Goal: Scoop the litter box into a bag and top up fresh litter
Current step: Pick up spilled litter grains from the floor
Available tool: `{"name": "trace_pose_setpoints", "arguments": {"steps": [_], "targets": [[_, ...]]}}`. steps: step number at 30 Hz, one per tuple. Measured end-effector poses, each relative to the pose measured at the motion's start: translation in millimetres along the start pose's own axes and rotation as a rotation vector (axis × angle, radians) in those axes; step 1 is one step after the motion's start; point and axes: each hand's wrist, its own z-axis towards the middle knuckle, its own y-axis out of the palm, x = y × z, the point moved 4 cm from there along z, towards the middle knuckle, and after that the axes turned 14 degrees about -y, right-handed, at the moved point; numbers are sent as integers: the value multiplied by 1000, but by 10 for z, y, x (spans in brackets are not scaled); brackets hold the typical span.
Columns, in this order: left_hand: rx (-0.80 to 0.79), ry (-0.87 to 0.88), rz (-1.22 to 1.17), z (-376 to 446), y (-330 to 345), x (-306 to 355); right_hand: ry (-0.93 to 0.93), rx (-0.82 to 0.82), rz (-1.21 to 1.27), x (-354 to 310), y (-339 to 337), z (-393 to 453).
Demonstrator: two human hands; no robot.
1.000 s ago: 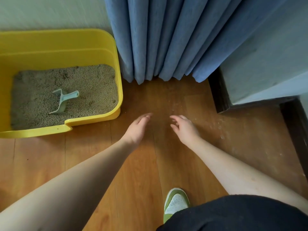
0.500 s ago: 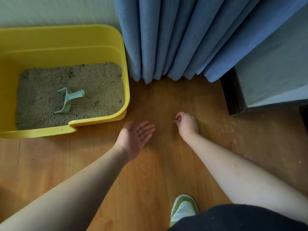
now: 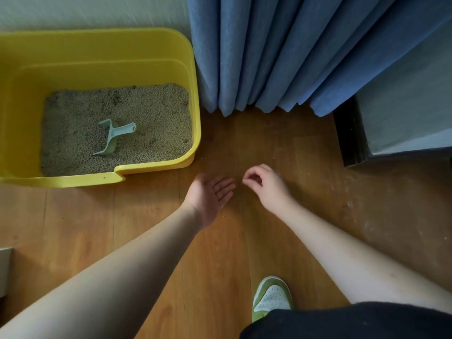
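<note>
A yellow litter box point(image 3: 156, 165) stands on the wooden floor at the upper left, against the wall. Grey-beige litter point(image 3: 156, 111) fills its bottom, and a pale green scoop point(image 3: 114, 136) lies on the litter, handle up and to the right. Just right of the box's front corner, my left hand point(image 3: 210, 195) is held palm up with straight fingers, low over the floor. My right hand point(image 3: 267, 187) hovers beside it with curled fingers, thumb and forefinger tips close together near the left fingertips. Whether anything is pinched there is too small to see.
A blue curtain point(image 3: 281, 57) hangs to the floor right of the box. A grey unit with a dark base point(image 3: 349, 135) stands at the right. Pale specks are scattered on the floor point(image 3: 347, 204) there. My green-and-white shoe point(image 3: 271, 297) is near the bottom.
My left hand has turned palm up and flattened. My right hand's fingers have curled in and it has moved closer to the left fingertips. The view has shifted left.
</note>
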Motion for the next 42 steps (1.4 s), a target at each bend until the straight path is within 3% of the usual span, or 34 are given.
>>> {"name": "trace_pose_setpoints", "arguments": {"steps": [4, 9, 15, 19, 28, 36, 42], "targets": [[-41, -19, 43, 1, 99, -31, -202, -20, -127, -347, 24, -166], [-116, -71, 122, -10, 230, 6, -306, 61, -322, -435, 5, -136], [-118, -71, 81, -54, 188, 84, -356, 151, -208, -525, -163, -61], [-86, -42, 66, -105, 104, 149, -198, 342, -111, -299, -360, 160], [-113, 3, -86, -258, -53, 325, 133, 9, -230, 249, 253, 710], [-66, 4, -49, -313, -82, 282, 129, 105, -297, 274, 299, 768], [-17, 27, -23, -307, -88, 285, 169, 47, -263, 327, 277, 854]]}}
